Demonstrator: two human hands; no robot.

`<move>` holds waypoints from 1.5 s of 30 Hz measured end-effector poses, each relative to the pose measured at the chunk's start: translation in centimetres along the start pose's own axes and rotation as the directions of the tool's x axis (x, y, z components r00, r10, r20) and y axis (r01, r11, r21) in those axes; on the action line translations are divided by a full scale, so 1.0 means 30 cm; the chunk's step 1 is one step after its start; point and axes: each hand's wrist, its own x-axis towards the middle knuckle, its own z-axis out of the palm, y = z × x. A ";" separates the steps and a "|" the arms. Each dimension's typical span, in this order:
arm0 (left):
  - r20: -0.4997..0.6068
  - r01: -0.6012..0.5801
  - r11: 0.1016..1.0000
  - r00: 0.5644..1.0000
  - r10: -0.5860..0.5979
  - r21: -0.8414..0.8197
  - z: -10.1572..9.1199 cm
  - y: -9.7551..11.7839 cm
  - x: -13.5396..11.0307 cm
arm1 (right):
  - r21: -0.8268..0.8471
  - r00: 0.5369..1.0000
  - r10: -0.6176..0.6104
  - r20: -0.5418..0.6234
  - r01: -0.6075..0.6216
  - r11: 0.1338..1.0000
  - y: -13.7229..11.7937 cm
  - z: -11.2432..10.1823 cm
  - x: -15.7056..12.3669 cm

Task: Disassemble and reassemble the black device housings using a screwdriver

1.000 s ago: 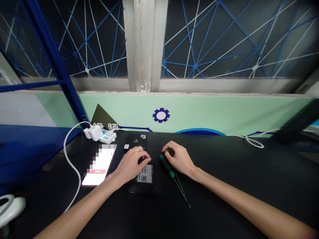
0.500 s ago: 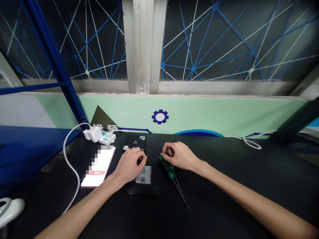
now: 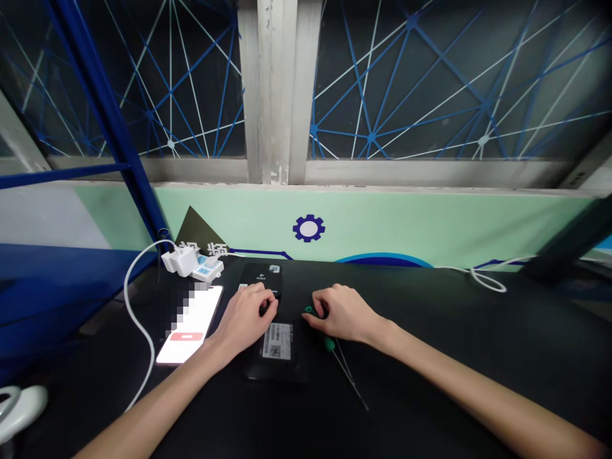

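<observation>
1. The device (image 3: 278, 357), a flat black case with a white label facing up, lies on the table (image 3: 430, 357). It sits left of the table's middle and closer to the far edge than to the near one.
2. The left hand (image 3: 246, 315) rests on the far end of the device. Its fingers are bent and their tips press close to the thumb. I cannot tell whether they grip a part or only press down.
3. The screwdriver (image 3: 329, 345) lies just right of the device. Its thin shaft points toward the near edge and its green handle toward the far edge.
4. The right hand (image 3: 342, 312) is clenched over the handle, with the fingers curled round it. A green tip shows by the fingertips and another green bit shows below the palm.
5. A black box (image 3: 262, 278) lies flat just behind the device, toward the far edge, close to the left hand's fingertips.
6. A phone (image 3: 191, 315) with a lit screen lies left of the left hand.
7. A white charger (image 3: 180, 260) and a strip (image 3: 209, 270) sit near the far left corner. A white cable (image 3: 125, 290) loops from them along the left edge.
8. A second white cord (image 3: 488, 278) lies coiled by the far edge, well to the right.
9. A white object (image 3: 21, 408) sits beyond the near left corner, and I cannot tell what it is.
</observation>
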 end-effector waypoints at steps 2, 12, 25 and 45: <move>-0.008 0.009 1.000 1.000 -0.009 0.005 -0.007 -0.001 0.000 | -0.008 1.000 -0.008 -0.009 0.008 1.000 0.004 0.005 -0.002; -0.008 0.033 0.999 0.999 -0.033 0.002 -0.021 -0.006 0.004 | -0.054 0.999 -0.034 -0.022 0.033 0.998 -0.007 -0.031 -0.014; 0.000 0.039 0.999 0.999 -0.039 -0.033 -0.016 -0.045 0.007 | 0.076 0.927 -0.188 0.324 0.173 0.982 0.059 -0.106 0.004; 0.044 0.023 1.000 0.999 -0.023 0.000 -0.019 -0.030 -0.003 | 0.189 0.944 -0.273 0.184 0.239 0.952 0.052 -0.095 0.011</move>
